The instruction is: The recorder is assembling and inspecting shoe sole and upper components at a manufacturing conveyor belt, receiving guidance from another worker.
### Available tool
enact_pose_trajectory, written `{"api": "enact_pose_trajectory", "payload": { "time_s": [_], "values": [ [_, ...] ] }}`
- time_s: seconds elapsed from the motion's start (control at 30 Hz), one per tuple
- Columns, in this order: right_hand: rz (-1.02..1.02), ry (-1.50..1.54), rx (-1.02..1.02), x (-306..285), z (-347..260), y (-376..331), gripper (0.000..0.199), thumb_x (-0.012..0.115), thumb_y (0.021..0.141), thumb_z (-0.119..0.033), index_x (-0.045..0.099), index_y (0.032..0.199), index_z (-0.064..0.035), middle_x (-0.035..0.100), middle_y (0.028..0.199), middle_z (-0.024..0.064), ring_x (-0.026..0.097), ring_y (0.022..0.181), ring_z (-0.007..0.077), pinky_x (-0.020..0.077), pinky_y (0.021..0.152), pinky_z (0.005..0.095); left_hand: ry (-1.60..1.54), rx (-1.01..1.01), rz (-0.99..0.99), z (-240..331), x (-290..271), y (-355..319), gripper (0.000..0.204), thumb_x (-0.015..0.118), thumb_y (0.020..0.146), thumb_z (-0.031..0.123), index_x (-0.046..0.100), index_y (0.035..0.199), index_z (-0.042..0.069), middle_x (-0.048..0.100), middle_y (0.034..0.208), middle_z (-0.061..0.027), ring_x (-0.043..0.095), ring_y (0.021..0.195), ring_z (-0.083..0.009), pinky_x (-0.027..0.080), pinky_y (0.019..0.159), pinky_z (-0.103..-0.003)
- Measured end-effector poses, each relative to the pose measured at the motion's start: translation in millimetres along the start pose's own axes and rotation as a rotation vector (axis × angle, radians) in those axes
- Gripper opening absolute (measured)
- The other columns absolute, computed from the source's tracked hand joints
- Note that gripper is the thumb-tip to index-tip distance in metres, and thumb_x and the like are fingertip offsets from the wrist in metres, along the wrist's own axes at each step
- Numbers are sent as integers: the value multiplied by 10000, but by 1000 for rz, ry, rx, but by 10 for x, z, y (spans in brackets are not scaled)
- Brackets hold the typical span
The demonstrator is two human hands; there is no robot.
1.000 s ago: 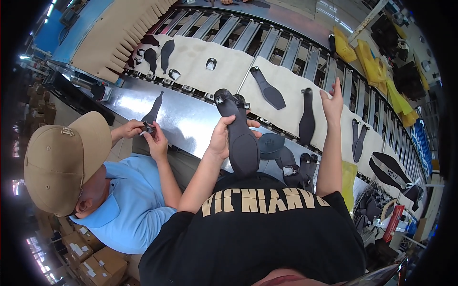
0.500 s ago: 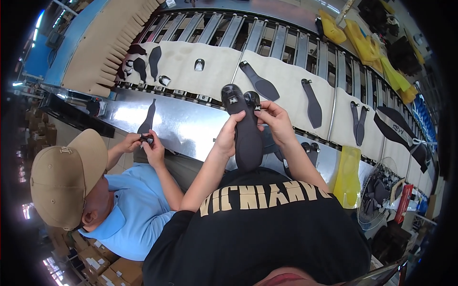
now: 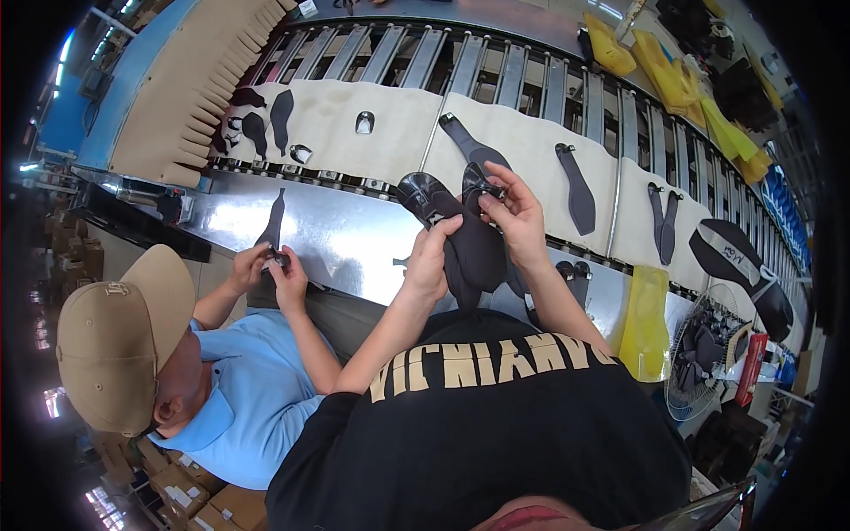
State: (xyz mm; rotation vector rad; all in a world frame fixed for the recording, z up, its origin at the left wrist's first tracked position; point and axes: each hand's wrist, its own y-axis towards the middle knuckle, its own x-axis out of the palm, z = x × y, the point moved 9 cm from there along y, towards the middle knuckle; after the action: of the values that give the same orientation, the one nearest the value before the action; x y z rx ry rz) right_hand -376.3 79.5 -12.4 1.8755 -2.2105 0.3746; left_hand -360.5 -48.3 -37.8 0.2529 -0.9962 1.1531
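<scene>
My left hand (image 3: 431, 258) grips a dark grey shoe insole (image 3: 453, 211) with a glossy black cap at its far end. Against it on the right lies a second insole (image 3: 485, 261), partly overlapping the first. The fingers and thumb of my right hand (image 3: 515, 215) pinch the glossy black cap (image 3: 476, 183) at this one's far end. Both pieces are held up in front of my chest, over the near edge of the metal table (image 3: 345, 243). My fingers hide part of both caps.
A roller conveyor (image 3: 460, 66) with a cream cloth belt (image 3: 332, 102) carries several insoles (image 3: 577, 190) and small black caps (image 3: 364, 122). On my left, a co-worker in a cap (image 3: 133, 327) handles a small dark piece. A yellow sheet (image 3: 645, 323) and a fan (image 3: 704, 354) are at right.
The two insoles have tilted and their capped ends have moved apart. My right hand has shifted slightly up and to the right with its cap. The belt's pieces have shifted slightly left.
</scene>
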Motion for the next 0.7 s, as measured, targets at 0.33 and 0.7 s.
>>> {"api": "enact_pose_trajectory", "payload": {
  "time_s": [0.33, 0.7],
  "values": [
    [-77, 11, -54, 245, -36, -6, 379, 629, 901, -26, 557, 1273, -29, 621, 1081, 19, 590, 929, 58, 494, 805, 204, -27, 90, 96, 81, -188, -37, 373, 580, 913, 91, 523, 1264, -24, 606, 1173, -82, 586, 1065, -164, 457, 942, -288],
    [-75, -109, -197, 308, -7, -78, 244, 575, 930, -12, 565, 1174, -1, 634, 995, 34, 587, 862, 70, 491, 747, 216, 2, 177, 101, 98, -213, -161, 349, 639, 882, 60, 565, 1218, -2, 641, 1123, -84, 616, 1007, -157, 467, 919, -280]
  ]
}}
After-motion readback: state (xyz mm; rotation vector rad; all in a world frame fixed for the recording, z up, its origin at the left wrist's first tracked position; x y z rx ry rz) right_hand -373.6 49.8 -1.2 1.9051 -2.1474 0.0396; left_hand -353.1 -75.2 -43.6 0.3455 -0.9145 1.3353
